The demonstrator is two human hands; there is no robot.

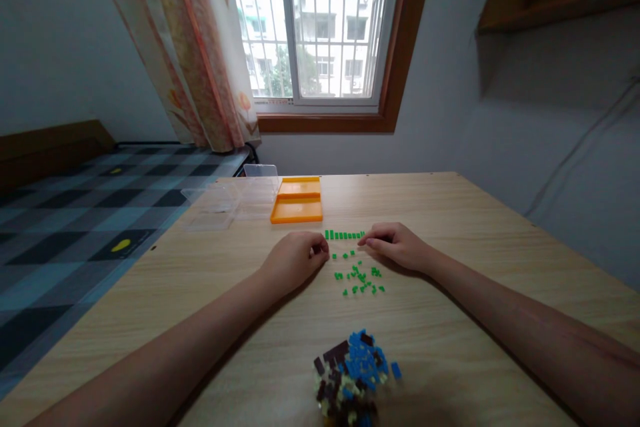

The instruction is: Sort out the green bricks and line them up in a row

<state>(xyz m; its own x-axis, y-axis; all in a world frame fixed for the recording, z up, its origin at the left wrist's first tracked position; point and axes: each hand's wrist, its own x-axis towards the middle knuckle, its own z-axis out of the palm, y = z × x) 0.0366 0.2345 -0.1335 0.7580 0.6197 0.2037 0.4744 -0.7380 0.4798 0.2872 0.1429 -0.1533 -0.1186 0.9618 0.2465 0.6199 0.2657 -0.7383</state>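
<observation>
Small green building bricks [345, 235] stand in a short row across the middle of the wooden table. My left hand [295, 258] rests by the row's left end, its fingers curled in; whatever they may hold is hidden. At the right end, my right hand [395, 243] has thumb and forefinger brought together at a small green brick [363, 235]. Between the hands and nearer to me lie loose green bricks [361, 277], scattered, with a few set apart just below the row.
A heap of blue bricks [365, 357], dark brown bricks [336, 352] and pale ones lies at the near edge. Beyond my left hand are an orange tray [297, 219] and clear plastic boxes [213, 207]. A checked bed [65, 247] adjoins the table's left side.
</observation>
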